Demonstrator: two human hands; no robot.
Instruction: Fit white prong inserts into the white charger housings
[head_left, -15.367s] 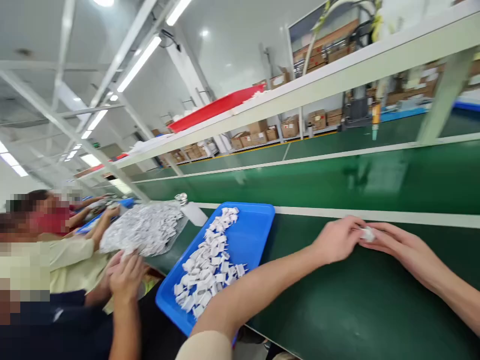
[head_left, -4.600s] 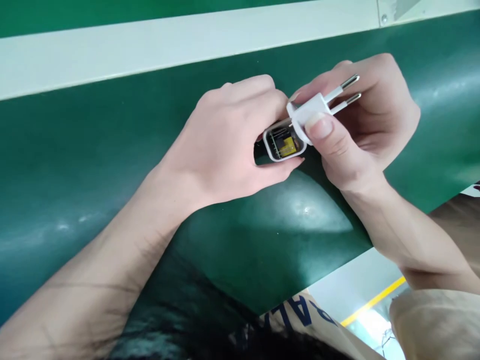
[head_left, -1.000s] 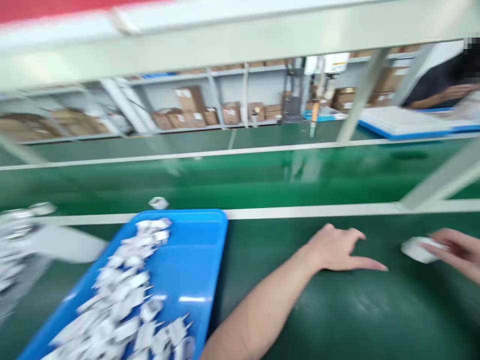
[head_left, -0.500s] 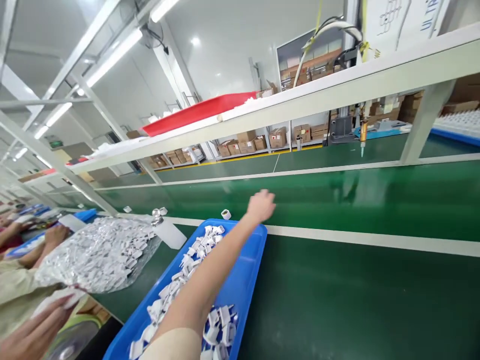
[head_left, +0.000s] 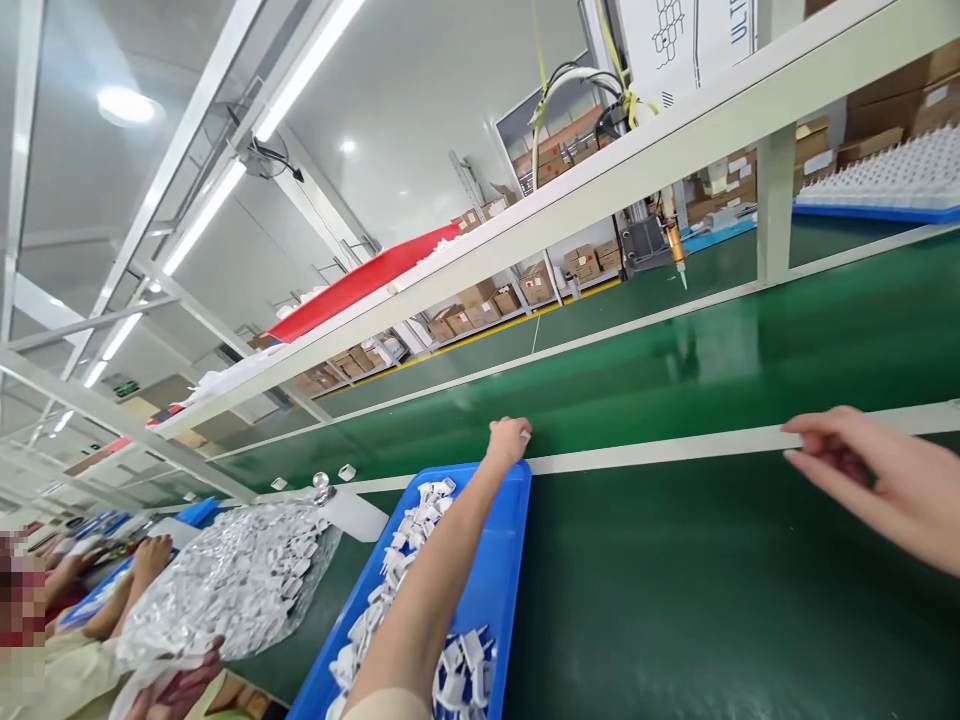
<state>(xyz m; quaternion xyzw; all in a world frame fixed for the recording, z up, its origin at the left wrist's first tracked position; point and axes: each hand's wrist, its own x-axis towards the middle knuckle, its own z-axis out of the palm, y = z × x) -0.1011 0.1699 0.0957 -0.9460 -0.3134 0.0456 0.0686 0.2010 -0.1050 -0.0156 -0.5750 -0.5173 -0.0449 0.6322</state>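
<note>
My left hand [head_left: 510,440] reaches over the far end of the blue tray [head_left: 517,520], at the edge of the green conveyor belt [head_left: 600,400]. Its fingers are curled closed, and a bit of a small white plastic housing [head_left: 526,435] shows at the fingertips. White plug parts [head_left: 461,665] lie in the tray under and beside my left forearm. At the right, my right hand [head_left: 877,480] hovers above the dark green tabletop [head_left: 675,580], thumb and fingers apart, nothing between them.
Left of the tray lie a white bottle with a metal top [head_left: 356,512] and a clear bag of white parts [head_left: 232,570]. Small white housings [head_left: 346,472] sit on the belt. Co-workers' hands [head_left: 154,555] are further left. A shelf beam [head_left: 555,220] crosses above the belt.
My left hand has drawn back toward the tray's far edge, and the white housing on the belt near it no longer shows there. My right hand has come into view. The view has tilted and shifted.
</note>
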